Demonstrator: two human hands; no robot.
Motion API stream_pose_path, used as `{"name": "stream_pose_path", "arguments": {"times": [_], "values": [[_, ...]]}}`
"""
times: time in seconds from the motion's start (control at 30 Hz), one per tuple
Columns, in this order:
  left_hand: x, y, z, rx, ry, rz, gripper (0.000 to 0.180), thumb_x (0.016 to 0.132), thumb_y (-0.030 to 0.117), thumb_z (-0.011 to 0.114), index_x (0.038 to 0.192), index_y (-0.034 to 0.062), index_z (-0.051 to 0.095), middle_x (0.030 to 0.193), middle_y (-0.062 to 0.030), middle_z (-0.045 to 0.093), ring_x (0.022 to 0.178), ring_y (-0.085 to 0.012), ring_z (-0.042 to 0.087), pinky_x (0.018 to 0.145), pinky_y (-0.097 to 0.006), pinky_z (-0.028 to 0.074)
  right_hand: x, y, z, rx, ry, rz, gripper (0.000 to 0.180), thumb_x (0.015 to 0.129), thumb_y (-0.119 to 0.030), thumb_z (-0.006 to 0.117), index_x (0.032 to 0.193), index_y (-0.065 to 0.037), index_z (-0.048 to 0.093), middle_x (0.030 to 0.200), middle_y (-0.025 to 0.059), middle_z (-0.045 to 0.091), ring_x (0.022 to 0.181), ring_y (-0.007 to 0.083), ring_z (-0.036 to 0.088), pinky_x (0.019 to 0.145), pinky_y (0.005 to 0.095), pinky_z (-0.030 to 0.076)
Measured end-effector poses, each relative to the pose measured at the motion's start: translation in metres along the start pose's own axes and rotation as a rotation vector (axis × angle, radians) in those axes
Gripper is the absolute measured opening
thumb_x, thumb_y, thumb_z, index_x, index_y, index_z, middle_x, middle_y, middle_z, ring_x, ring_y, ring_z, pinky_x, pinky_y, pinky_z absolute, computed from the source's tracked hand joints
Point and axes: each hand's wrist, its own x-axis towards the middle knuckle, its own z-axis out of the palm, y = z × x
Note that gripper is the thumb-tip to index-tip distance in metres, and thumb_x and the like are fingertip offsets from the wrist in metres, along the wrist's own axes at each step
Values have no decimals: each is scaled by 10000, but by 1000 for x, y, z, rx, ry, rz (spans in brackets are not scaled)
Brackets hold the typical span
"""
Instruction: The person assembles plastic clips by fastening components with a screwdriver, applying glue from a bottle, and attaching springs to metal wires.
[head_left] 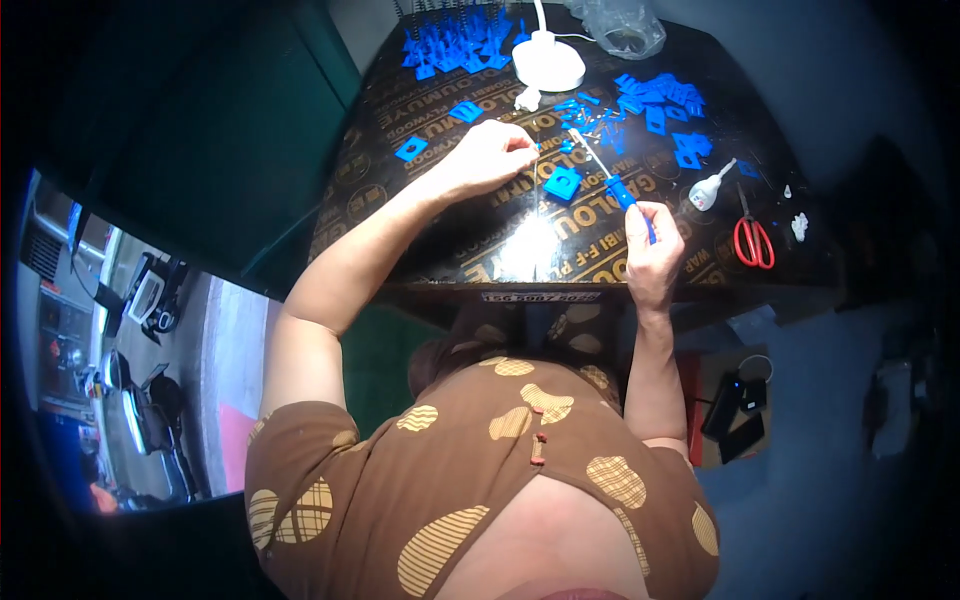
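Observation:
My right hand (655, 243) is closed around the blue handle of a screwdriver (621, 192), whose metal shaft points away to the upper left over small blue parts (590, 112). The thumb and fingers of my left hand (495, 155) are pinched together just above the table. What they hold, if anything, is too small to make out; a speck of blue shows at the fingertips. Between my hands a square blue plastic piece (563, 183) with a round hole lies on the dark printed tabletop (470, 245). Two more blue pieces, a near one (411, 149) and a farther one (466, 111), lie beyond my left wrist.
Blue parts with black springs (455, 45) crowd the far left. A white lamp base (548, 65) stands at the back beside a clear plastic bag (625, 28). Flat blue parts (660, 98) are piled right. Nearer lie a white nozzled bottle (709, 188) and red-handled scissors (753, 240).

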Motion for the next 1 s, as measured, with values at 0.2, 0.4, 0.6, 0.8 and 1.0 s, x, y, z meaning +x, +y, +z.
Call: {"name": "stream_pose_path", "arguments": {"times": [0.2, 0.4, 0.6, 0.8, 1.0], "values": [[0, 36, 19, 244, -69, -96, 392, 836, 366, 647, 940, -12, 640, 914, -176, 665, 870, -287, 641, 782, -377, 498, 0, -2, -1, 43, -5, 13, 142, 911, -122, 604, 874, 15, 601, 639, 30, 546, 555, 74, 464, 498, 259, 389], [-11, 38, 45, 428, 77, 114, 550, 728, 421, 740, 972, -23, 527, 945, -211, 545, 909, -361, 575, 778, -432, 481, -1, -3, -2, 51, -15, 44, 134, 911, -113, 598, 883, 18, 602, 649, 38, 556, 558, 77, 471, 499, 258, 392], [-10, 40, 54, 419, 85, 159, 466, 770, 276, 725, 1111, 28, 526, 983, -170, 529, 905, -337, 577, 750, -414, 497, 0, -6, -4, 61, -19, 69, 113, 911, -94, 590, 884, 16, 597, 649, 24, 545, 561, 75, 464, 504, 251, 391], [-13, 36, 58, 418, 144, 251, 352, 781, 182, 686, 1076, 48, 550, 938, -143, 525, 870, -313, 576, 728, -395, 504, 4, -8, -3, 21, -7, 62, 105, 910, -92, 591, 880, 9, 596, 663, 22, 548, 578, 72, 465, 516, 244, 395], [-15, 35, 60, 440, 168, 273, 301, 797, 131, 656, 1058, 14, 561, 925, -153, 543, 865, -317, 585, 719, -379, 510, 2, -5, -2, 33, -29, 115, 110, 908, -97, 590, 889, 12, 593, 682, 7, 531, 596, 68, 450, 527, 235, 383]]}}
